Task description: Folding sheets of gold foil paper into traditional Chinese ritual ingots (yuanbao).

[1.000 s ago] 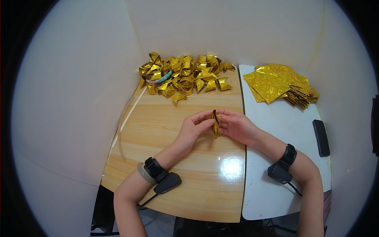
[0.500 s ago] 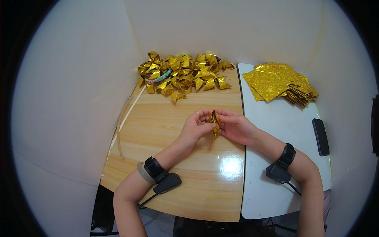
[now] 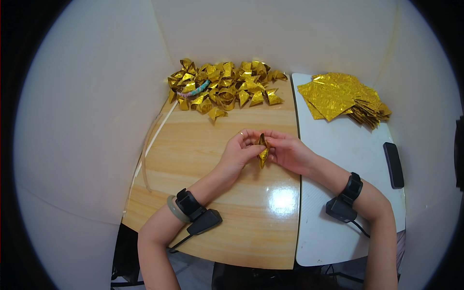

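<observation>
Between my two hands, above the wooden table, is a folded gold foil paper ingot [image 3: 262, 155], narrow and pointed at both ends. My left hand [image 3: 241, 150] grips its left side, the thumb pressed on the foil. From the right, my right hand [image 3: 289, 151] pinches it with thumb and fingers. Some fingertips are hidden behind the foil. A heap of finished gold foil ingots [image 3: 227, 97] lies at the far left of the table, beyond my hands. At the far right is a fanned stack of flat gold foil sheets [image 3: 333, 99].
A blue and pink band [image 3: 197, 91] lies among the ingots. The wooden tabletop [image 3: 193, 145] meets a white board [image 3: 328, 145] on the right, which carries a black oblong device [image 3: 393, 165]. Pale walls enclose the back and sides. Black wrist devices with cables are strapped to both forearms.
The paper ingot has turned slightly between my fingers, and my left thumb has shifted a little up it. The whole view has moved slightly. Both hands keep their hold.
</observation>
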`<state>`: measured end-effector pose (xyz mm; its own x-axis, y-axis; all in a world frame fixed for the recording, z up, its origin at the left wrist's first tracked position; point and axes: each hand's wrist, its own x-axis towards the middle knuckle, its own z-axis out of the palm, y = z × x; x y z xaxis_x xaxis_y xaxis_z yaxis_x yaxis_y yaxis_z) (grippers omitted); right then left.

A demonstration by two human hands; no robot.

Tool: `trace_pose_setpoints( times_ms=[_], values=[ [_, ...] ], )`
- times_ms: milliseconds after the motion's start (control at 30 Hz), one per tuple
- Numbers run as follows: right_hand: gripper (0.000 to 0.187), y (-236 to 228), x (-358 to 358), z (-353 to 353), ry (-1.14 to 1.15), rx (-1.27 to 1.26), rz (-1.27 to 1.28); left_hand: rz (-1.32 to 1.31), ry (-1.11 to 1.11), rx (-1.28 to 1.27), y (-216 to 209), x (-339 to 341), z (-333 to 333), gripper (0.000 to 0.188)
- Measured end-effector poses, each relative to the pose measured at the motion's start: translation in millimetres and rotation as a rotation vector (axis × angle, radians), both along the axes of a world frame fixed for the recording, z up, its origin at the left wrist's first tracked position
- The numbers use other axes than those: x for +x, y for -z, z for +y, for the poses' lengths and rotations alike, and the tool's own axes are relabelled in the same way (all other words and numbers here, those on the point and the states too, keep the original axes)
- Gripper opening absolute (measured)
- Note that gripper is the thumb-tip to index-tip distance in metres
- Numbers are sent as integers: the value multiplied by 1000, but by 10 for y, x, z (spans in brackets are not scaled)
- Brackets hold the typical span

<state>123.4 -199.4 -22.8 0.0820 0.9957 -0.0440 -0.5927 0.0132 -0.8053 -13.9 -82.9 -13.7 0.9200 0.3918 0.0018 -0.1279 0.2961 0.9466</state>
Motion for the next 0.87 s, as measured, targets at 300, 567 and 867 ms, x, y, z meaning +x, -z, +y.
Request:
trace_pose_setpoints(
  times_ms=[300, 567, 867],
  values=[
    [30, -31, 3, -12, -8, -10, -6, -20, -57, 123, 56, 2, 33, 24],
    [29, -11, -1, 1, -10, -21, 28, 7, -111, 137, 38, -7, 15, 19],
    [31, -40, -19, 0, 7, -52, 1, 40, -13, 135, 33, -44, 79, 30]
  ],
)
